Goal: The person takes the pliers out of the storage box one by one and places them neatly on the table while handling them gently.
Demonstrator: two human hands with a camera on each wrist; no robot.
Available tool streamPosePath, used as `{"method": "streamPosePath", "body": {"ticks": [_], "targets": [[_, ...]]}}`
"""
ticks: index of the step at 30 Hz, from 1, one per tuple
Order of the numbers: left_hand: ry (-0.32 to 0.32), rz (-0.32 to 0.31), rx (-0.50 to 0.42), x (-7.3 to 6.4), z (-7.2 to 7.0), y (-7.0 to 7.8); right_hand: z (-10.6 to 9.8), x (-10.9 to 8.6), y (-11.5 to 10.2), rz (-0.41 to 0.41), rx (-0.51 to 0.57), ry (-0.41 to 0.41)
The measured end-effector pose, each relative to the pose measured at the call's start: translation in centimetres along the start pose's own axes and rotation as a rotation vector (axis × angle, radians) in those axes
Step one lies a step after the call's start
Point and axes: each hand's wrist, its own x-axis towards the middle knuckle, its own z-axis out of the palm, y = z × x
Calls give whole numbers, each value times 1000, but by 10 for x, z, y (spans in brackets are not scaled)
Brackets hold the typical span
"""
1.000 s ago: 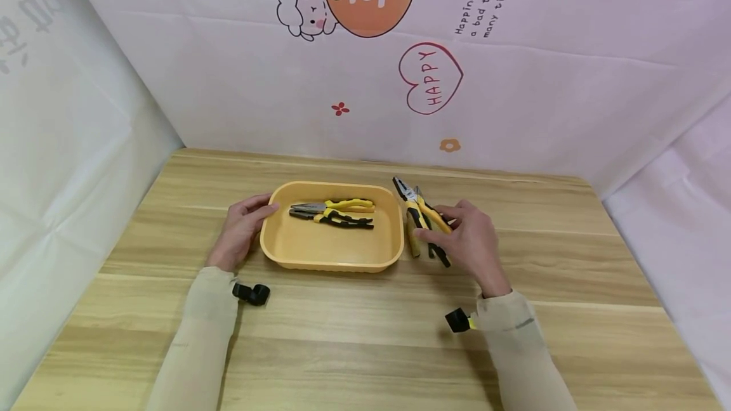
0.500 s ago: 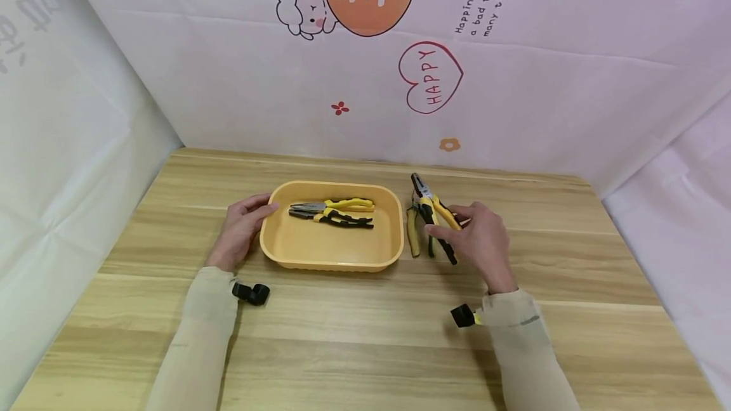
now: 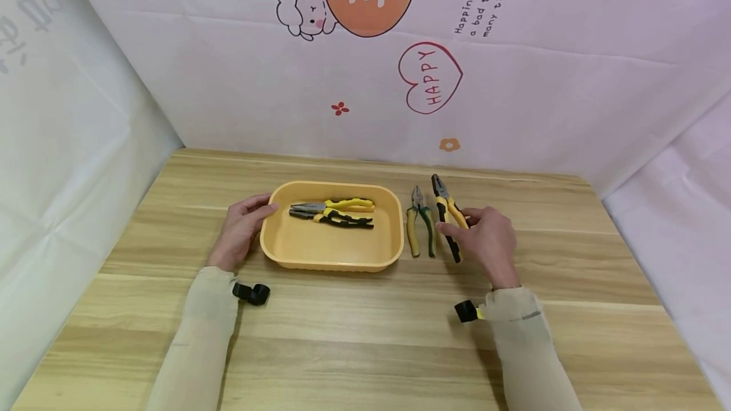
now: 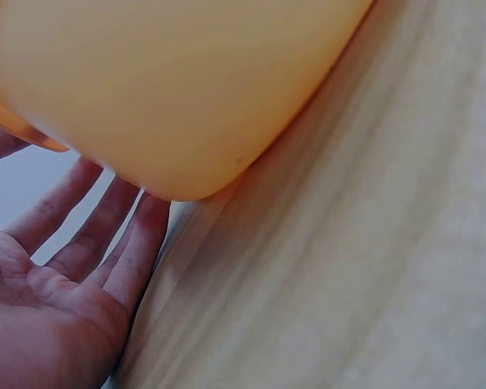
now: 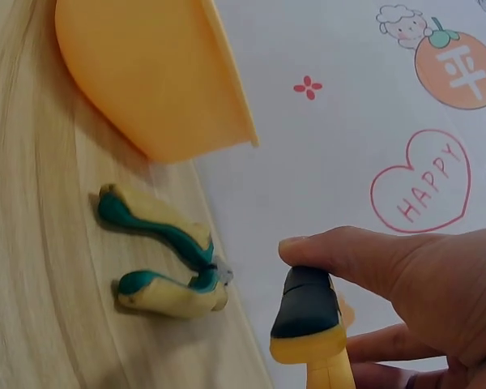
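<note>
I have the yellow and black pliers (image 3: pixel 442 210) in my right hand (image 3: pixel 488 243), to the right of the yellow box (image 3: pixel 331 267).
My right thumb and fingers pinch the handles tight, and the nose points away from me. The green-handled pliers (image 3: pixel 419 208) lie on the table (image 3: pixel 354 335) just beside the box, between it and the pair I hold. My left hand (image 3: pixel 237 233) holds the box's left end, thumb on the rim, fingers touching the outside. In the box, the long-nosed pliers (image 3: pixel 337 204) and the dark-nosed pliers (image 3: pixel 342 219) lie close together.
</note>
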Motion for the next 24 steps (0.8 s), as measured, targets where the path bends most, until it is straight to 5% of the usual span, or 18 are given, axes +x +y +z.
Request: {"method": "streamPosePath", "body": {"ticks": [24], "targets": [[-9,6,-7,-1,0,0,14,12,19,151,-35,-48]]}}
